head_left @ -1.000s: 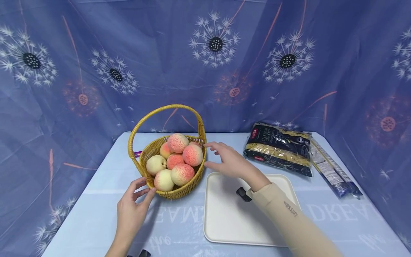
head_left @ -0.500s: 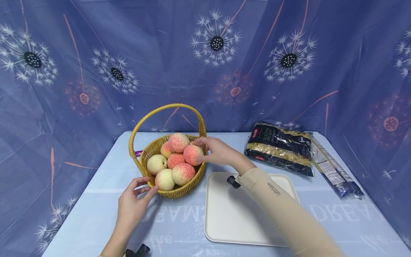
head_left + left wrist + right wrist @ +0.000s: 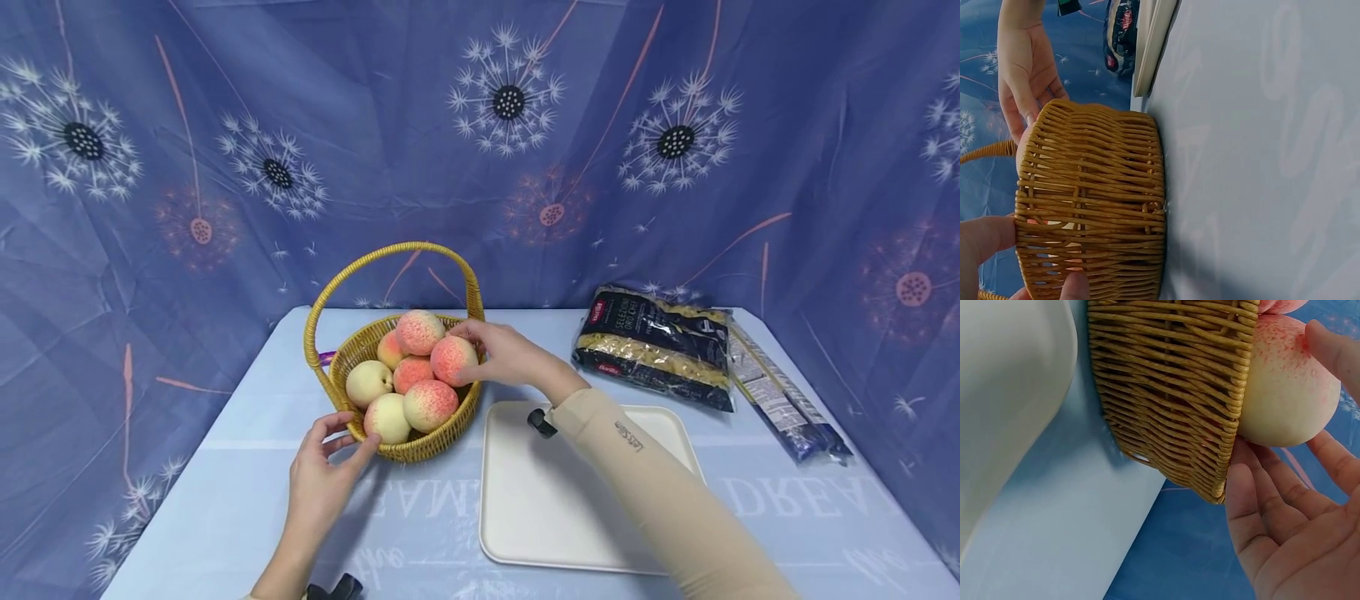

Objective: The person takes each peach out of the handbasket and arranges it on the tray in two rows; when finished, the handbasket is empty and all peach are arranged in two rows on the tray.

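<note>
A yellow wicker basket (image 3: 423,452) with a tall arched handle stands on the table, filled with several peaches in red, pink and cream. My left hand (image 3: 322,475) holds the basket at its near left rim; the left wrist view has the thumb and a fingertip on the woven basket wall (image 3: 1091,181). At the right side of the basket, my right hand (image 3: 513,354) grips a red-flushed peach (image 3: 452,360). From the right wrist, that peach (image 3: 1291,394) sits above the rim between thumb and fingers, its far side partly hidden.
A cream tray (image 3: 517,533) lies right of the basket, under the right forearm. Black pasta bags (image 3: 652,346) lie at the back right, beside long blue-ended packets (image 3: 783,400). A purple item (image 3: 326,358) shows behind the basket. A blue dandelion-print curtain (image 3: 390,150) hangs behind.
My right hand has moved left from beside the basket rim and taken hold of the peach at the right. My left hand stays at the rim, shifting slightly right with the view.
</note>
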The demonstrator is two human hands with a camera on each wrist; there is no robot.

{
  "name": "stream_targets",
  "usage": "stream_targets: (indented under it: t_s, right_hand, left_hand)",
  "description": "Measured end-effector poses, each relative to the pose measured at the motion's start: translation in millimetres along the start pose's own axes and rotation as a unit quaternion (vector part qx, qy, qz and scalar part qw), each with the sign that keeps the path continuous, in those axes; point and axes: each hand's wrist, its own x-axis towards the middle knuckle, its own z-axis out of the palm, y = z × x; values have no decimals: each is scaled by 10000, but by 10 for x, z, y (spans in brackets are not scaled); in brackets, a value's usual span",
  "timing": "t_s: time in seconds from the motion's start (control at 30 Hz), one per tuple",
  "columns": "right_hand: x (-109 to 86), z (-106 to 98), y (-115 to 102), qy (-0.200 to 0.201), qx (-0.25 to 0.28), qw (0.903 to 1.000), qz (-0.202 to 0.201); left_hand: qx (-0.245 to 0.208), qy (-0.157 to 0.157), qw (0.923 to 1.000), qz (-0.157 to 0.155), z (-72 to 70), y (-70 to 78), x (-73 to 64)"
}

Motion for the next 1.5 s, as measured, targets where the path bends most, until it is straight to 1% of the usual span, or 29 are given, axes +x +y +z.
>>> stream_targets:
  t_s: [0.2, 0.5, 0.77, 1.03, 1.23, 1.5]
  right_hand:
    - [20, 33, 2, -58, 115, 9998, 158]
    - [41, 44, -3, 22, 85, 9998, 195]
    - [35, 23, 0, 122, -62, 9999, 88]
    - [18, -19, -4, 310, -37, 9995, 3]
    - [3, -51, -28, 378, -24, 9993, -45]
    - [-77, -147, -40, 445, -69, 9990, -22]
  left_hand:
    - [-171, 39, 9998, -31, 11, -16, -11]
    - [-710, 162, 9973, 98, 46, -71, 11]
    - [-716, 209, 9971, 138, 57, -81, 10]
    - [-705, 267, 9970, 146, 60, -93, 18]
    - [-697, 287, 9970, 188, 64, -104, 21]
    - [-695, 280, 9969, 228, 61, -114, 22]
